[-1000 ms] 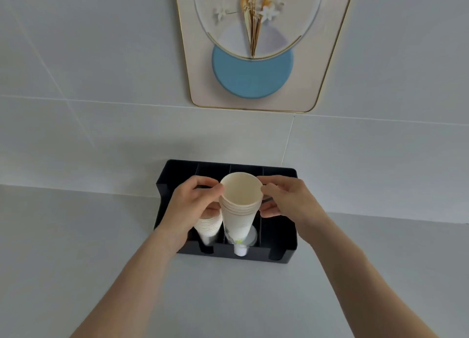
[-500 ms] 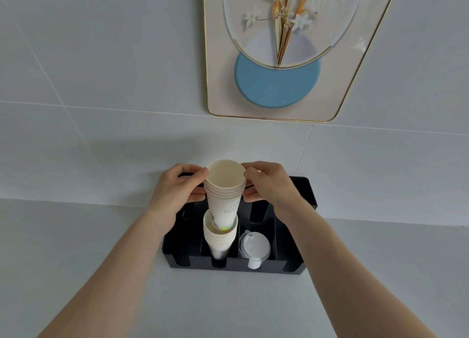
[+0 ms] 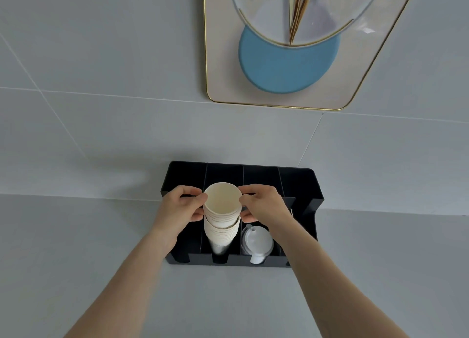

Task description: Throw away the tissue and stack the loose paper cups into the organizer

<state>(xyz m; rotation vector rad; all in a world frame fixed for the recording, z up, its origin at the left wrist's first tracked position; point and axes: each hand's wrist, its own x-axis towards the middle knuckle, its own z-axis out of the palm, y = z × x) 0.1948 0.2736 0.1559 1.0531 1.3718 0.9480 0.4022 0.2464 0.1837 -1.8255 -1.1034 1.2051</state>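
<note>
A black organizer (image 3: 308,185) with several slots stands on the counter against the wall. In its second slot from the left stands a stack of cream paper cups (image 3: 221,236). A second nested stack of paper cups (image 3: 222,202) sits partly inside the top of it. My left hand (image 3: 181,208) grips that upper stack's rim on the left, and my right hand (image 3: 264,205) grips it on the right. White plastic lids (image 3: 257,241) fill the slot to the right. No tissue is in view.
The organizer rests on a pale grey counter (image 3: 76,249) backed by a grey tiled wall (image 3: 101,58). A gold-framed picture (image 3: 286,46) with a blue disc hangs above it. The leftmost and rightmost slots look dark and unfilled.
Both hands have lowered the held stack of cups into the stack standing in the second slot. The camera has shifted, so the organizer sits further right in view.
</note>
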